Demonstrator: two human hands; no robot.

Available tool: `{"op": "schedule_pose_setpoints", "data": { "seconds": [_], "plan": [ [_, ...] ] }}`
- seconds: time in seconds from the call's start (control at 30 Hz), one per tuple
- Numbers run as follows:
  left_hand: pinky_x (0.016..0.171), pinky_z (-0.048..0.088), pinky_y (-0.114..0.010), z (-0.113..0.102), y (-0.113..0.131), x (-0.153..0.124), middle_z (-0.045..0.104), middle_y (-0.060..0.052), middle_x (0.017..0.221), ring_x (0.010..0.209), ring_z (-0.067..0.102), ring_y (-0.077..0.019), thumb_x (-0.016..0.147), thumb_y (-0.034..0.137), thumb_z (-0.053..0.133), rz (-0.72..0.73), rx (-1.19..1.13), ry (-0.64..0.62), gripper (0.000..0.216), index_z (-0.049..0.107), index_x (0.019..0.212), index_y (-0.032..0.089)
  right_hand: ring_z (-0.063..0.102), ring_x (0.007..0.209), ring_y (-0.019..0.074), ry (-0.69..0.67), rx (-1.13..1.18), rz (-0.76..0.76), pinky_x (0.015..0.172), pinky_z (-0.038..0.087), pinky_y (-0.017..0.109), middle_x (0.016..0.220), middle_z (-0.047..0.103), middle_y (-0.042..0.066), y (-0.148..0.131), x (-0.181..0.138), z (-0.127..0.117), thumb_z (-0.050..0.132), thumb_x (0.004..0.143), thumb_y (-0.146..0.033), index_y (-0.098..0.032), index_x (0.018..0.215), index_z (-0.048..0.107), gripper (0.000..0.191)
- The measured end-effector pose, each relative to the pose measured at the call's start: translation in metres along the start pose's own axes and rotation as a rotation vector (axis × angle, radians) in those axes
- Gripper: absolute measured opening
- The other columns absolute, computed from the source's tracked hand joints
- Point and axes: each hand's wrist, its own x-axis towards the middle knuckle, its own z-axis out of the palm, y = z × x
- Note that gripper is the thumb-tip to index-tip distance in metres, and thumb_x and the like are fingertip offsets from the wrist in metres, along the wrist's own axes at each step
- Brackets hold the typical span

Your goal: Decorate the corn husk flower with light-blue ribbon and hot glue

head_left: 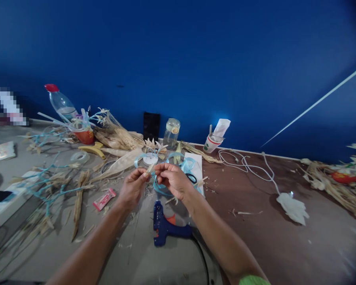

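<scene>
My left hand (133,186) and my right hand (173,180) meet above the table, both pinched on a small pale strip of dried husk (150,168) held between them. A light blue ribbon (161,189) loops under my right hand and trails over a white sheet (197,168). Just below my hands a blue glue gun (163,227) lies on the table with its black cord running toward me.
Dried corn husks (118,138), blue-wrapped stems (47,186), a tape roll (80,157), a pink packet (103,199) lie left. A red-capped bottle (61,102), a glass jar (171,133), a paper cup (212,143), a white cable (249,166) and more husks (341,186) stand behind and right.
</scene>
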Motion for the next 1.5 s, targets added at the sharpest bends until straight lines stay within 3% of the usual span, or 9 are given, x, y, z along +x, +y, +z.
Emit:
{"op": "schedule_pose_setpoints", "data": {
  "seconds": [0.27,0.5,0.77,1.07,1.37,1.5],
  "plan": [
    [0.068,0.042,-0.024,-0.004,0.0,0.004,0.057,0.002,0.062,0.062,0.051,-0.0089,0.065,0.024,0.073,0.046,0.049,0.081,0.012,0.065,0.071,0.017,0.046,0.044,0.0033,0.054,-0.133,-0.091,0.047,0.034,0.019,0.064,0.057,-0.004,-0.003,0.001,-0.002,0.055,0.06,-0.01,-0.015,0.074,0.06,0.015],
    [0.066,0.04,-0.024,-0.005,-0.002,0.003,0.057,0.001,0.065,0.064,0.05,-0.0102,0.066,0.028,0.073,0.04,0.118,0.063,0.015,0.066,0.07,0.016,0.042,0.046,0.0061,0.013,-0.332,-0.153,0.049,0.033,0.02,0.053,0.049,-0.006,0.007,-0.001,0.005,0.059,0.065,-0.022,-0.017,0.076,0.06,0.012],
    [0.061,0.037,-0.022,0.002,-0.001,-0.003,0.057,0.001,0.062,0.06,0.047,-0.0092,0.067,0.03,0.071,0.026,0.225,0.047,0.016,0.066,0.07,0.015,0.046,0.052,0.0091,0.018,-0.477,-0.382,0.054,0.038,0.022,0.059,0.053,-0.004,0.012,0.001,0.008,0.056,0.067,-0.022,-0.018,0.067,0.056,0.004],
    [0.057,0.038,-0.022,0.004,0.003,-0.002,0.058,0.002,0.056,0.054,0.05,-0.009,0.061,0.028,0.076,-0.02,0.198,0.069,0.018,0.066,0.065,0.014,0.047,0.054,0.0113,0.013,-0.474,-0.399,0.055,0.04,0.024,0.059,0.054,-0.003,0.014,0.0,0.008,0.058,0.068,-0.026,-0.02,0.068,0.057,0.006],
    [0.048,0.037,-0.019,0.004,0.013,-0.002,0.06,-0.001,0.054,0.052,0.053,-0.0096,0.057,0.023,0.078,-0.245,0.046,-0.072,0.017,0.064,0.059,0.013,0.047,0.054,0.0093,-0.16,-0.407,-0.397,0.054,0.039,0.025,0.073,0.05,-0.001,0.015,0.003,0.0,0.062,0.069,-0.026,-0.019,0.066,0.057,0.009],
    [0.047,0.037,-0.02,0.004,0.014,-0.002,0.057,0.0,0.052,0.048,0.049,-0.0082,0.057,0.021,0.078,-0.279,0.02,-0.085,0.016,0.064,0.059,0.014,0.046,0.056,0.0089,-0.174,-0.353,-0.381,0.054,0.039,0.024,0.072,0.049,-0.002,0.019,0.006,-0.003,0.064,0.068,-0.026,-0.019,0.065,0.058,0.01]
  ]
}}
